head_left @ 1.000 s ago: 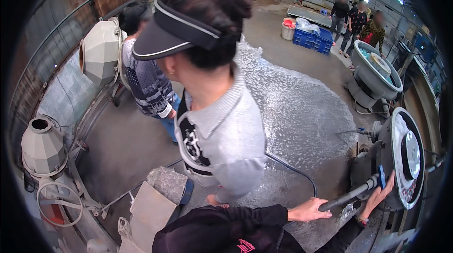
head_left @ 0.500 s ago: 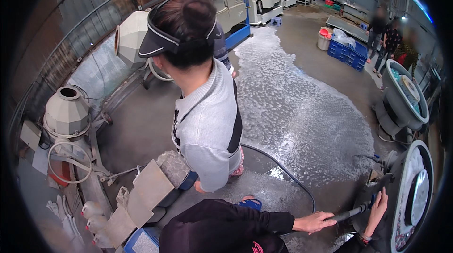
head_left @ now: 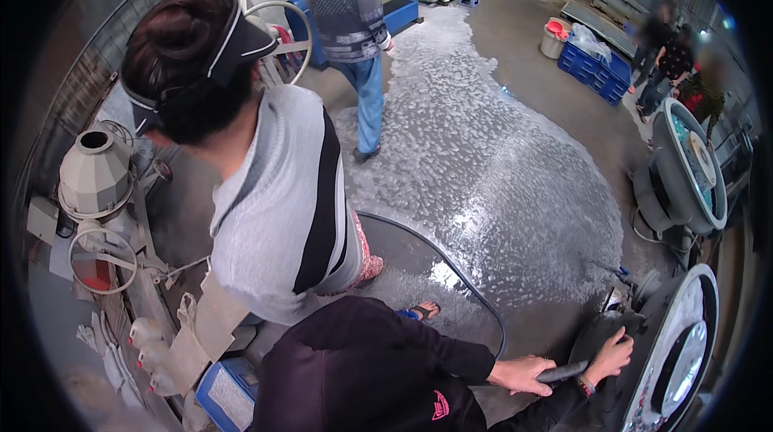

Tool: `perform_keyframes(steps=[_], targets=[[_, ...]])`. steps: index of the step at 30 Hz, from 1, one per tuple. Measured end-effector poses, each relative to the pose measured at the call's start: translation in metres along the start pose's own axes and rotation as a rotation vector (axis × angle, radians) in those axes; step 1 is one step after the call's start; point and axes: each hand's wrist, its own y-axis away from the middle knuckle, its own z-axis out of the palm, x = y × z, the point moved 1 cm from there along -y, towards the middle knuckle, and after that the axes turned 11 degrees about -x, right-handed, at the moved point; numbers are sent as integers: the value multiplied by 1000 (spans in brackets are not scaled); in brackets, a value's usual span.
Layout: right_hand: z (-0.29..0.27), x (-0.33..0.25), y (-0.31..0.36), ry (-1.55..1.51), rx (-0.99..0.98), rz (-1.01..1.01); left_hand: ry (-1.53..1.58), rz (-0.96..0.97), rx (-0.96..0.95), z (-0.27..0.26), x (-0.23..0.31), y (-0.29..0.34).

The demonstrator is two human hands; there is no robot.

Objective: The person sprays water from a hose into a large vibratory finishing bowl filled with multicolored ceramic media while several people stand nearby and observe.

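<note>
My left hand (head_left: 523,373), reaching across from a black sleeve, is closed around the near end of a short, thick black tube (head_left: 565,372). My right hand (head_left: 609,356), with a red band at its wrist, is at the tube's other end. Its fingers bend around there, with part of the grip hidden. Both hands are close beside a round tub machine (head_left: 713,295) with a pale rim and a shiny metal centre. The dark side of that machine lies just past my right fingers.
A person in a grey sweater (head_left: 278,190) and visor stands close on my left; another in blue trousers (head_left: 366,102) is farther off. Pale foam (head_left: 483,166) covers the wet floor, crossed by a black hose (head_left: 451,263). Blue crates (head_left: 593,74) and a second round tub (head_left: 672,158) are at right.
My right hand has moved left and its fingers, stretched before, are now bent. Less of the tube shows between my hands. The grey-sweatered person has shifted left, uncovering the person in blue trousers.
</note>
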Motion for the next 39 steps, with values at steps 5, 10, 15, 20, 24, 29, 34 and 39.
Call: perform_keyframes(steps=[5, 10, 15, 20, 24, 29, 34, 39], targets=[[1, -20, -27, -163, -73, 104, 45, 24, -19, -35, 8, -16], [19, 12, -33, -358, 30, -248, 52, 31, -115, -47, 7, -25], [-19, 34, 0, -5, 106, -34, 42, 118, -278, -30, 12, -30], [-26, 81, 29, -152, 234, -193, -268, 224, -222, 16, 3, -26], [-52, 116, 23, -541, 218, 107, -93, -15, -276, 67, 24, -29], [-71, 219, 17, -992, 319, -59, -217, 95, -390, 159, -9, -60], [-106, 272, 7, -1266, 437, -232, -83, 253, -348, 245, -19, -83], [-72, 319, -20, -1653, 274, -295, 66, 94, -347, 280, -20, -113]])
